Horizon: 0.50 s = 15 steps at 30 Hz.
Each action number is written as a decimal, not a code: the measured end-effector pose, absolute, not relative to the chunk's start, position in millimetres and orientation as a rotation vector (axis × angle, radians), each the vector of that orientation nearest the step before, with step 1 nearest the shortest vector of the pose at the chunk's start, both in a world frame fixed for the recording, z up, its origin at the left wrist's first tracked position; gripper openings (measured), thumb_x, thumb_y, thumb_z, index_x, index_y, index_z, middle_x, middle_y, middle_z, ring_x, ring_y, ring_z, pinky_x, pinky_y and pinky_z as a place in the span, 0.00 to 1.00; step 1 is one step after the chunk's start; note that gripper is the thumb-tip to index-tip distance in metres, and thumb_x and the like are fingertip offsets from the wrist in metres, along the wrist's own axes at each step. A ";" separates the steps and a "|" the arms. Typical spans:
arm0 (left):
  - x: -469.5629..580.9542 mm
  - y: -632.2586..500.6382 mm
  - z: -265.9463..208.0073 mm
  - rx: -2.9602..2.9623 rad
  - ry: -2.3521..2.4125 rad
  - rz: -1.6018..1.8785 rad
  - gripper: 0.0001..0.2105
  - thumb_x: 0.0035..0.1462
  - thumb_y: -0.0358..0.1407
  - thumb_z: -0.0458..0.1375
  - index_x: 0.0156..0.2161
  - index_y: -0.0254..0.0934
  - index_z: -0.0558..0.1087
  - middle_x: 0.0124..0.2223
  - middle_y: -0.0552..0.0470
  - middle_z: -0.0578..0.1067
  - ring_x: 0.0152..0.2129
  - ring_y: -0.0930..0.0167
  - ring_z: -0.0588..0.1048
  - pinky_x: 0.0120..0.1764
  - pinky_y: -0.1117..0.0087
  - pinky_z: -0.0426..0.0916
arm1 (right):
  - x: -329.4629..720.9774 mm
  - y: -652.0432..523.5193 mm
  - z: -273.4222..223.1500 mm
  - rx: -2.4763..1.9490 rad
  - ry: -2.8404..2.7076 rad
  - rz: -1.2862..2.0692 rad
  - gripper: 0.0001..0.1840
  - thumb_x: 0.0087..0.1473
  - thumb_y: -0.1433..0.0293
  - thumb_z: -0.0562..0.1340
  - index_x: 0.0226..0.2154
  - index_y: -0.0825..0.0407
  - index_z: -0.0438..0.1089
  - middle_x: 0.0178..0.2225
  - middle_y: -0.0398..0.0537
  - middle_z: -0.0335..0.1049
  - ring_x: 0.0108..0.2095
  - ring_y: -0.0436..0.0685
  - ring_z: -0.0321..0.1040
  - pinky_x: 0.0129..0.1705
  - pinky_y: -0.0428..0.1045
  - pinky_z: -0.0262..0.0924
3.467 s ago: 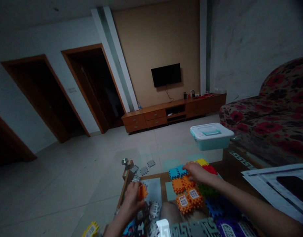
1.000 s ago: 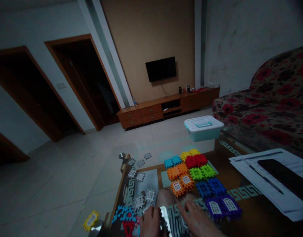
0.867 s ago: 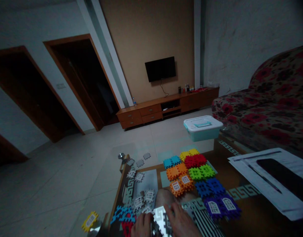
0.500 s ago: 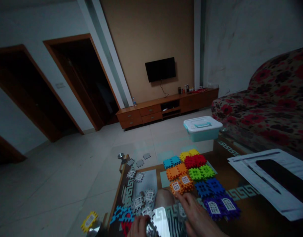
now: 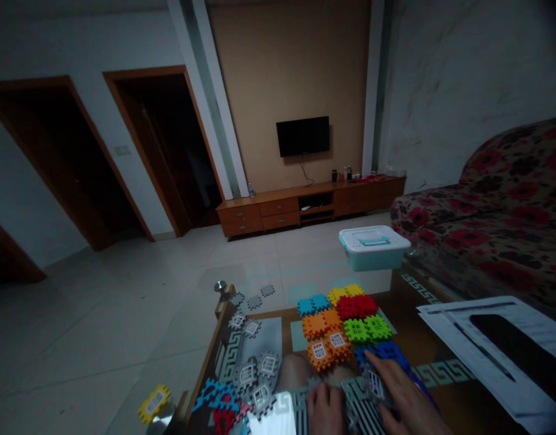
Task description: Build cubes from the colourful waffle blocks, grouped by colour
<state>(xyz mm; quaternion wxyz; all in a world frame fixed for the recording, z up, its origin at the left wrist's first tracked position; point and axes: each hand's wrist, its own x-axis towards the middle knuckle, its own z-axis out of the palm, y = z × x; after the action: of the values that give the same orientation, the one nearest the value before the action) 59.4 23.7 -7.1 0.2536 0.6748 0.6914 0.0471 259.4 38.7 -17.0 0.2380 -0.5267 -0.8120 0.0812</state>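
My right hand (image 5: 407,396) holds a grey interlocking tile (image 5: 375,385) with a white window print between thumb and fingers. It is over the dark blue tiles (image 5: 389,351) and partly hides the purple pair. My left hand (image 5: 326,408) is at the table's near edge, fingers curled down; what they hold, if anything, is hidden. Several loose grey window tiles (image 5: 262,397) lie left of it. Beyond the hands are orange window tiles (image 5: 320,354), plain orange tiles (image 5: 322,324), green tiles (image 5: 368,329), red tiles (image 5: 357,307), light blue tiles (image 5: 313,304) and yellow tiles (image 5: 347,294).
Blue lattice tiles (image 5: 217,394) and red pieces (image 5: 224,420) lie at the glass table's left. A yellow window tile (image 5: 154,403) is at its corner. A lidded teal box (image 5: 376,258) stands at the back. Papers (image 5: 495,338) with a pen and black phone lie right.
My left hand has moved right, away from the loose grey tiles. My right hand has shifted right with the grey tile, from beside the orange window tiles to the dark blue ones.
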 end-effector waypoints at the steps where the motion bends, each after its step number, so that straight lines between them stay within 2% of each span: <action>1: 46.2 23.3 0.1 1.835 1.924 0.101 0.24 0.47 0.27 0.55 0.52 0.37 0.71 0.57 0.43 0.71 0.58 0.58 0.65 0.63 0.57 0.55 | 254.2 38.9 -14.9 -1.411 -2.271 0.234 0.46 0.42 0.82 0.55 0.66 0.51 0.55 0.52 0.58 0.72 0.51 0.61 0.71 0.51 0.53 0.67; 4: 8.5 19.6 20.1 1.840 2.053 0.045 0.27 0.44 0.26 0.54 0.54 0.34 0.69 0.56 0.41 0.71 0.57 0.58 0.65 0.63 0.54 0.52 | 232.4 41.2 -11.7 -1.364 -2.387 0.225 0.50 0.36 0.84 0.55 0.65 0.51 0.57 0.51 0.56 0.73 0.49 0.60 0.72 0.50 0.52 0.67; 7: -6.9 18.3 26.4 1.859 2.087 0.070 0.27 0.45 0.25 0.52 0.54 0.35 0.70 0.56 0.42 0.71 0.58 0.59 0.65 0.63 0.55 0.52 | 212.0 46.4 -13.4 -1.373 -2.463 0.063 0.48 0.33 0.85 0.55 0.60 0.50 0.63 0.47 0.54 0.75 0.45 0.62 0.73 0.46 0.53 0.66; 11: 9.1 20.3 9.3 1.952 1.907 0.145 0.31 0.42 0.26 0.55 0.56 0.40 0.69 0.60 0.44 0.70 0.60 0.59 0.63 0.64 0.53 0.50 | 202.6 50.8 -20.5 -1.301 -2.411 -0.165 0.33 0.39 0.85 0.56 0.48 0.46 0.73 0.41 0.49 0.78 0.41 0.62 0.73 0.44 0.54 0.63; 15: 26.1 15.6 -16.7 1.976 1.833 0.298 0.22 0.49 0.30 0.55 0.51 0.45 0.74 0.58 0.47 0.73 0.58 0.59 0.67 0.63 0.51 0.54 | 206.6 51.9 -35.0 -1.207 -2.311 -0.176 0.23 0.43 0.85 0.59 0.37 0.46 0.75 0.38 0.43 0.79 0.43 0.59 0.72 0.47 0.52 0.59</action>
<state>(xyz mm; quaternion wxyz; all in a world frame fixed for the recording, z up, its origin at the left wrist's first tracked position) 26.1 15.6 -16.7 0.2132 0.7119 0.6605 0.1073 206.6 51.9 -35.0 0.2610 -0.4460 -0.8537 -0.0652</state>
